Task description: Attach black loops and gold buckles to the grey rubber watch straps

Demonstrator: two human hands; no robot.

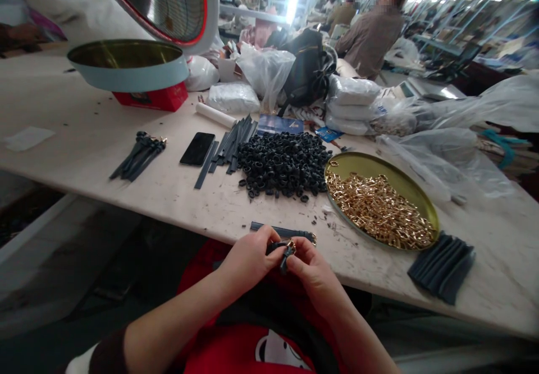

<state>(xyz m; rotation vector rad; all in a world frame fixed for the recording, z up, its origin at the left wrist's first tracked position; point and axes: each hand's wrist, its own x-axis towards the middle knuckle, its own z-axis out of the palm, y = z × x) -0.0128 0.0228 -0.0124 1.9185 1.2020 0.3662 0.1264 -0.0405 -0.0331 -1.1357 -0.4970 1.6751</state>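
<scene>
The fingers of your left hand (251, 250) and right hand (315, 269) pinch a dark strap (284, 263) with a gold buckle (291, 245) above your lap (223, 346), by the near edge of the tabletop (177, 203); if either pinch slackens, the buckle could drop, and a careless nudge could send the second strap (293, 232), just beyond, off that edge

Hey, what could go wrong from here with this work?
The gold fitting on the dark piece between the left hand and right hand could slip and fall, being held at the edge of the table. The dark strap lying near that edge might get nudged off. Loose black loops around the pile could scatter.
</scene>
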